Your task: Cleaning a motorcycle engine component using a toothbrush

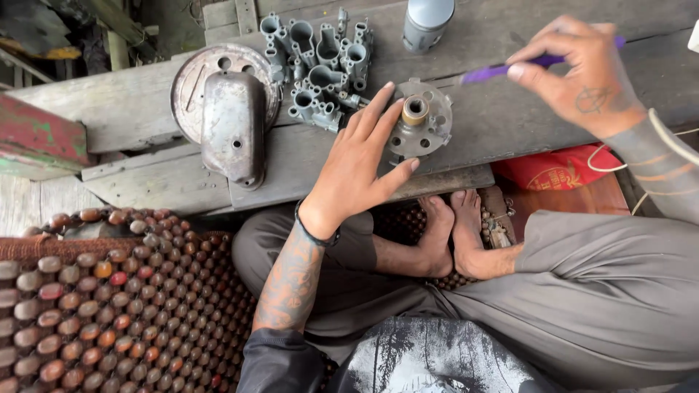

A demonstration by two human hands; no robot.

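A round grey metal part (428,124) with holes and a brass-coloured bush in its middle lies on the grey wooden planks (502,109). My left hand (362,164) rests flat beside it, fingers spread, fingertips on its left edge. My right hand (582,73) hovers at the upper right, pinching a thin purple-handled tool (502,70) whose tip points left toward the round part. The tool's working end is blurred.
A cluster of grey cast metal bodies (320,69) lies behind the round part. A rusty cover (234,127) sits on a round plate (196,80) at left. A grey can (427,22) stands at the back. A beaded mat (109,306) and a red bag (557,171) flank my crossed legs.
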